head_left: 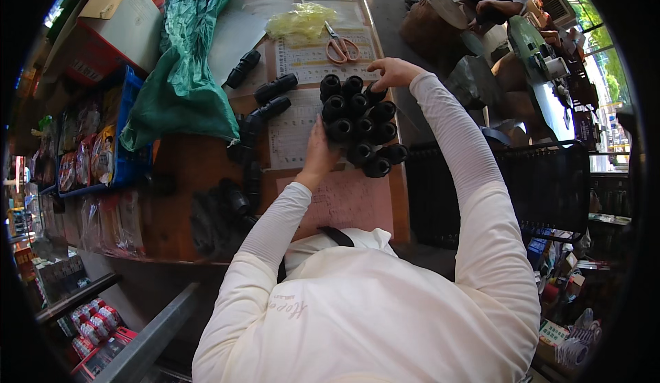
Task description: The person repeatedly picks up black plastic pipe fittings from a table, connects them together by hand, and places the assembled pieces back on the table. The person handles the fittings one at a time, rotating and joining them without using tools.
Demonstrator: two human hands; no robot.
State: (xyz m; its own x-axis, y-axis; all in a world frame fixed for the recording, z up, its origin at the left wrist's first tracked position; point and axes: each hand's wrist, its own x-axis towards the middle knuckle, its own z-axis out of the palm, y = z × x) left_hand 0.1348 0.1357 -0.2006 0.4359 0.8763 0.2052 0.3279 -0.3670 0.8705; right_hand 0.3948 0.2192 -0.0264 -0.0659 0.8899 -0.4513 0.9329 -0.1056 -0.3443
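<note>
Black fittings [364, 126] stand bunched, my left hand [320, 153] unclenched against their left side. My right hand [397, 73] is at the far right, grip unclear; light, even pressure should keep them upright.

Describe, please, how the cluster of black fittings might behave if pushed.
The cluster of black fittings would probably shift together, since its pieces sit packed side by side. Outer pieces might tip or roll if knocked loose, as their ends look round. The left hand against its left side may steady it there.

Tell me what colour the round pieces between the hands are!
The pieces are black, best seen in the head view.
</note>
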